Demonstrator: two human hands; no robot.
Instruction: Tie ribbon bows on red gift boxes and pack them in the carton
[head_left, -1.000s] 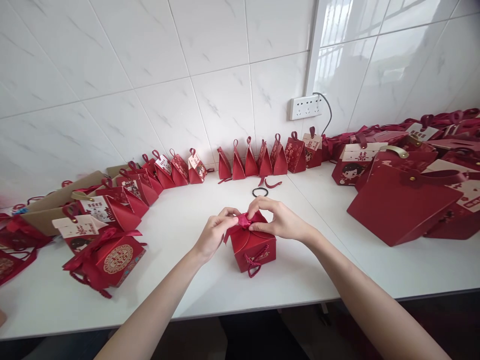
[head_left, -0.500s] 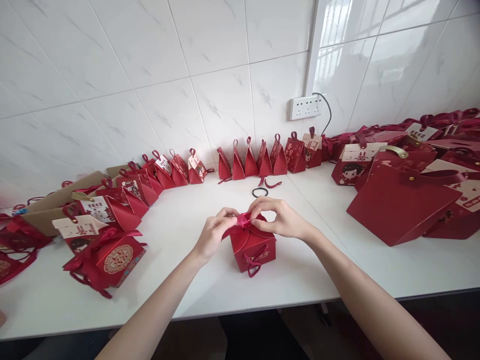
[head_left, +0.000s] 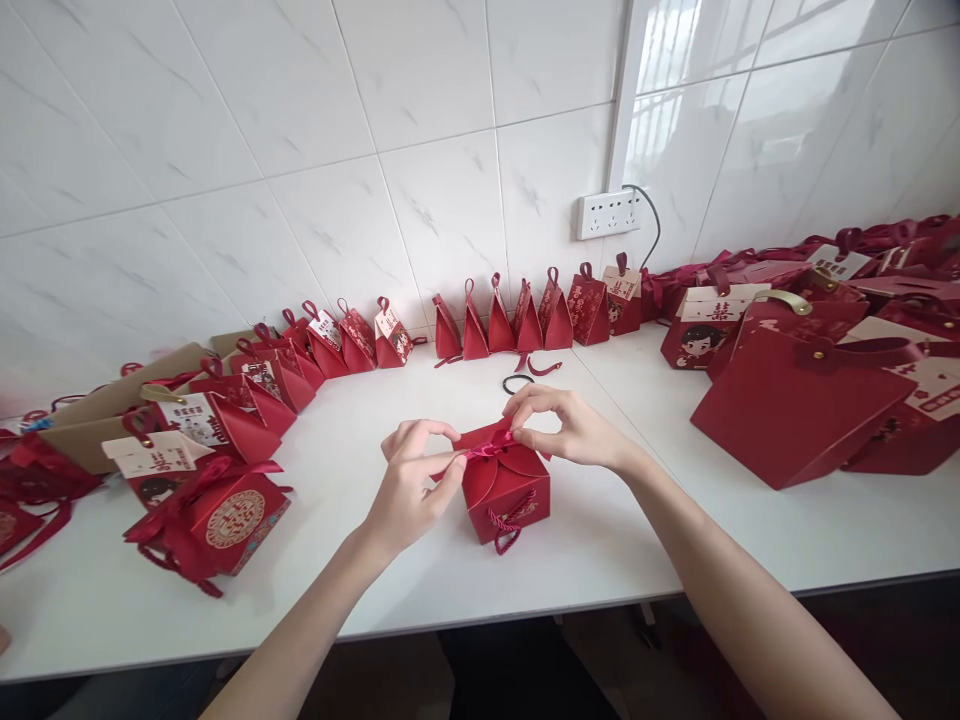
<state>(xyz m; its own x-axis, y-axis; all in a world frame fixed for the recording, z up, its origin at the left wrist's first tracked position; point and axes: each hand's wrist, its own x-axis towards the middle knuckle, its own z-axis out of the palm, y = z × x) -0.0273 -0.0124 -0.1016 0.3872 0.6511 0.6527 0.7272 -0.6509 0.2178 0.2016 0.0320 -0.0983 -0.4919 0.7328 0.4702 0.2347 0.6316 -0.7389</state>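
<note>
A small red gift box (head_left: 510,508) stands upright on the white table in front of me, a twisted cord handle (head_left: 508,535) hanging down its near side. Across its folded top runs a dark pink ribbon (head_left: 489,447). Thumb and forefinger of my left hand (head_left: 415,485) pinch the ribbon at the box's left. On the other side my right hand (head_left: 562,428) pinches it too, fingers curled. The ribbon is stretched between both hands, just over the top flaps. Part of the box's top right is hidden by my right hand.
Behind the box lie a black ring (head_left: 517,384) and a loose ribbon strip (head_left: 544,367). Several peaked red boxes (head_left: 497,325) line the tiled wall. Larger red boxes (head_left: 799,410) crowd the right; a ribboned box (head_left: 232,525) sits left. A power strip (head_left: 609,215) is on the wall.
My hands have moved apart, the left one shifting left and slightly down. The ribbon, bunched between my fingers before, is now drawn out across the box top.
</note>
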